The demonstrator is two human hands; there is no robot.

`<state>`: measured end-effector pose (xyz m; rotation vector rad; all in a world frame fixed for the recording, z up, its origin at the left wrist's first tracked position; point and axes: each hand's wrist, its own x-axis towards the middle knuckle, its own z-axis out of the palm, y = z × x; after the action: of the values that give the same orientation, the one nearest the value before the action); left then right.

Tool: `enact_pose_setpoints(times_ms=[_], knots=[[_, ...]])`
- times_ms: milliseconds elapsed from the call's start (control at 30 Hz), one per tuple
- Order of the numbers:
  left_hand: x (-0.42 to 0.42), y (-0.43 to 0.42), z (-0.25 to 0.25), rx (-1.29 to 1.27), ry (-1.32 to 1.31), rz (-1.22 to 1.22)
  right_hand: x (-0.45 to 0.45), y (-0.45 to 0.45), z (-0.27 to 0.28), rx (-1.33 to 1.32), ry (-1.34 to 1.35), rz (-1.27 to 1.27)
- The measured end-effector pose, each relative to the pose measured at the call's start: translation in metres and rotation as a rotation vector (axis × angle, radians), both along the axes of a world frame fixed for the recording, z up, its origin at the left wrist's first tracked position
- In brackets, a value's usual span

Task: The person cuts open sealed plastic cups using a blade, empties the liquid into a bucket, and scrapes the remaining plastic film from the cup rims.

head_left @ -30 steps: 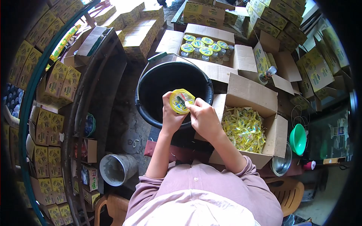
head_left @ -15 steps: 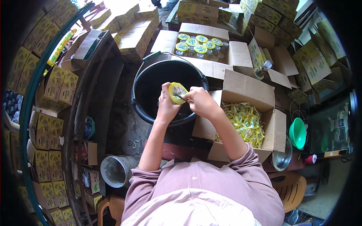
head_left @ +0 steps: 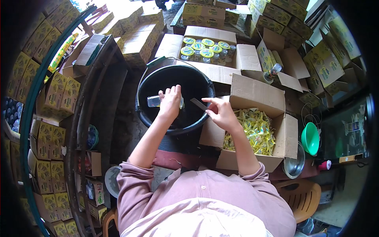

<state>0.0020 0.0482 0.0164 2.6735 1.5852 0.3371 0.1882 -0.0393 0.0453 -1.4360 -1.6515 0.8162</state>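
Over the black bucket (head_left: 142, 112), my left hand (head_left: 170, 103) is wrapped round a clear jar (head_left: 153, 101) with a yellow lid, tilted onto its side with its base to the left. My right hand (head_left: 222, 112) pinches a thin flat grey blade-like strip (head_left: 198, 104) above the bucket's right rim. Jar and strip are apart. Right of the bucket, an open carton (head_left: 258, 89) holds many small yellow packets (head_left: 252, 132). Behind it, another open carton (head_left: 211, 33) contains several jars with yellow-green lids (head_left: 198, 46).
A grey bucket (head_left: 111, 181) is partly hidden by my left sleeve. At the right are a green bowl (head_left: 310, 138), a steel basin (head_left: 296, 162) and an orange chair (head_left: 302, 199). Stacked cartons (head_left: 50, 175) line the left shelf. A lone jar (head_left: 273, 71) lies near the right flaps.
My left hand has tipped the jar from lid facing up to lying sideways. My right hand has moved away from the lid to the right, and the strip now shows clearly.
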Motion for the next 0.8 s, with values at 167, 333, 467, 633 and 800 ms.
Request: enact_pose_setpoints(times_ms=[167,333,467,633,800], knots=[[0.008,0.005,-0.017,0.076,0.363,0.002,0.005,-0.027,0.007,-0.051,0.095,-0.073],[0.015,0.003,-0.031,0.164,0.819,0.008,0.004,-0.046,0.013,0.129,0.003,-0.143],[0.02,0.0,-0.014,0.054,0.998,-0.037,0.001,-0.059,0.015,0.304,-0.169,-0.188],[0.017,0.006,0.002,0.096,0.824,0.021,0.0,-0.059,0.014,0.29,-0.163,-0.256],[0.006,0.017,0.033,0.122,0.723,-0.039,-0.002,-0.043,0.025,0.068,0.006,-0.243]])
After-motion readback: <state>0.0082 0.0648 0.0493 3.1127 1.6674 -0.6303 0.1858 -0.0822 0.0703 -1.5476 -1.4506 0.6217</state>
